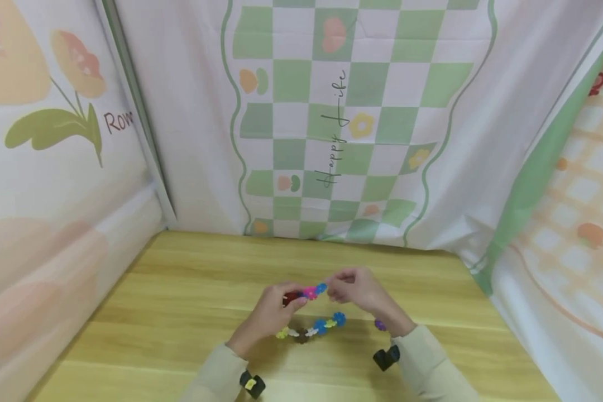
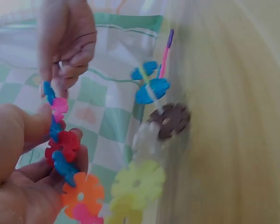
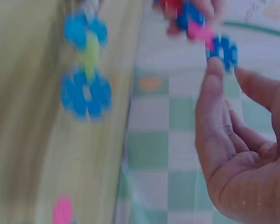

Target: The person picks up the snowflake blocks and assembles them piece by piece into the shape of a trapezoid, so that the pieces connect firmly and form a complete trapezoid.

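My left hand [image 1: 276,307] grips a short chain of interlocking flower discs, with a red disc [image 2: 63,146] between its fingers and thumb. An orange disc [image 2: 83,193] shows at the chain's near end. Past the fingertips come a pink disc [image 1: 310,293] and a blue disc [image 1: 321,288] at the far end. My right hand [image 1: 357,287] meets that blue end disc, its thumb and forefinger at the edge in the right wrist view. Below the hands lies a second chain on the table, including a brown disc [image 1: 302,335], a yellow disc [image 2: 139,184] and blue discs [image 3: 86,93].
A purple disc [image 1: 379,325] lies on the wooden table [image 1: 206,268] beneath the right wrist. Patterned cloth [image 1: 291,123] hangs behind the table and along both sides. A black band [image 1: 386,357] sits at the right cuff, and another black band [image 1: 253,384] at the left.
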`<state>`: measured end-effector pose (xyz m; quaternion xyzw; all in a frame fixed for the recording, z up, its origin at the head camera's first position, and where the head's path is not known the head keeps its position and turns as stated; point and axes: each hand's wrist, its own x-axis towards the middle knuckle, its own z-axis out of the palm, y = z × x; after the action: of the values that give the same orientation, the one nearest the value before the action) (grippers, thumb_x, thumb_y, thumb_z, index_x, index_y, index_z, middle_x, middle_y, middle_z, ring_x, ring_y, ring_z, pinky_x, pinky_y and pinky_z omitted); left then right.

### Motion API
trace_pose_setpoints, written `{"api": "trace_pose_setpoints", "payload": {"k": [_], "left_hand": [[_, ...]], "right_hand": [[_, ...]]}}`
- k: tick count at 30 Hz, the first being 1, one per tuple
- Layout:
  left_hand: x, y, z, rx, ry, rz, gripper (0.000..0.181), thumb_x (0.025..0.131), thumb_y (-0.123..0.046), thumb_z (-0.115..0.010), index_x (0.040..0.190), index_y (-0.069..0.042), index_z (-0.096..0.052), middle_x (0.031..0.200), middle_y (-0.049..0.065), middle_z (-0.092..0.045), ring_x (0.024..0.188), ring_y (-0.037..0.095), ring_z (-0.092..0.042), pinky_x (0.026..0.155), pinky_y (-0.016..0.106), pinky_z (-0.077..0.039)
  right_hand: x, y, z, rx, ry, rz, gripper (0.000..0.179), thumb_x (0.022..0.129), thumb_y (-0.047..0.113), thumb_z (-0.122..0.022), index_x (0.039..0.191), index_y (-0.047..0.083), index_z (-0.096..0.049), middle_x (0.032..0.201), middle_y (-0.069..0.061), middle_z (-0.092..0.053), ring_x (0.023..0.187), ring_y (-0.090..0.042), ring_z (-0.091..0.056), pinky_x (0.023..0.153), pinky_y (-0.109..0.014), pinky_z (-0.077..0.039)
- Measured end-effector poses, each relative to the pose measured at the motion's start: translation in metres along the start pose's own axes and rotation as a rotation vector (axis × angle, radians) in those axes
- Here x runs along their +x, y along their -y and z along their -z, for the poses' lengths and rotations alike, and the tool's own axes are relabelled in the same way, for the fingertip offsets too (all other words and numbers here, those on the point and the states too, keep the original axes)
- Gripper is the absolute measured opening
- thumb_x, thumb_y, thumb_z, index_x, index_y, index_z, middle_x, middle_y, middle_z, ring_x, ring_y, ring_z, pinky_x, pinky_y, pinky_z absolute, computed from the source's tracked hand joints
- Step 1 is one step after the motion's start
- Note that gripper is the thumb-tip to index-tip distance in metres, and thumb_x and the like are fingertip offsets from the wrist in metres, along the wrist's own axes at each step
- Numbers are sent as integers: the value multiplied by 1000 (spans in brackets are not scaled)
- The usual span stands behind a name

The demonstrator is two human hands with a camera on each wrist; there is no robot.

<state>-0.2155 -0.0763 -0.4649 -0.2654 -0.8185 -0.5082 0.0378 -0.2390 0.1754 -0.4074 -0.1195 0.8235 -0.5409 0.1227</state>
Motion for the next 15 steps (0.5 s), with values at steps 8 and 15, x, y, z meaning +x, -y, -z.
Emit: {"api": "trace_pose_setpoints", "payload": {"k": [8,15], "left_hand": [[-1,8,5,-125,105,147,33,109,-20,-58,142,-12,-61,122,10,-69,107,28,-67,83,34,-62],[1,12,3,-272,139,253,42,106,-24,-65,145,-10,-60,116,11,-65,101,36,-67,78,39,-61]], "right_hand": [[7,-26,52,-422,-8,48,29,102,21,-71,117,-4,-73,104,-18,-77,93,-29,-75,82,-44,-64],[5,-62,61,-648,66,38,29,92,14,-81,115,-3,-74,97,-7,-77,89,-19,-71,82,-40,-63]]}}
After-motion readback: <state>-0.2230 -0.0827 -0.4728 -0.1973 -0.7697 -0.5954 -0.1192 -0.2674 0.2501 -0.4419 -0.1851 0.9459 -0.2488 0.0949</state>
